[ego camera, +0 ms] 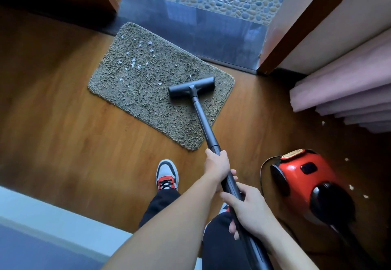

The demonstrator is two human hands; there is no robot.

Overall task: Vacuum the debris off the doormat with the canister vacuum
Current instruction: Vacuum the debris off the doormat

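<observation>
A shaggy grey-brown doormat (148, 100) lies on the wood floor before a doorway. White debris bits (135, 62) are scattered over its far left half, a few near the nozzle. The dark floor nozzle (191, 86) sits on the mat's right part. Its black wand (206, 126) runs back toward me. My left hand (218, 167) grips the wand higher up, and my right hand (250, 210) grips it lower, closer to my body. The red canister vacuum (304, 176) stands on the floor at the right.
A grey threshold (190, 28) and pebble floor lie beyond the mat. A wooden door frame (296, 28) and pink curtain (347, 92) stand at right, with white scraps (351, 187) on the floor near the canister. My sneaker (167, 175) is behind the mat; a pale ledge (42, 217) is at lower left.
</observation>
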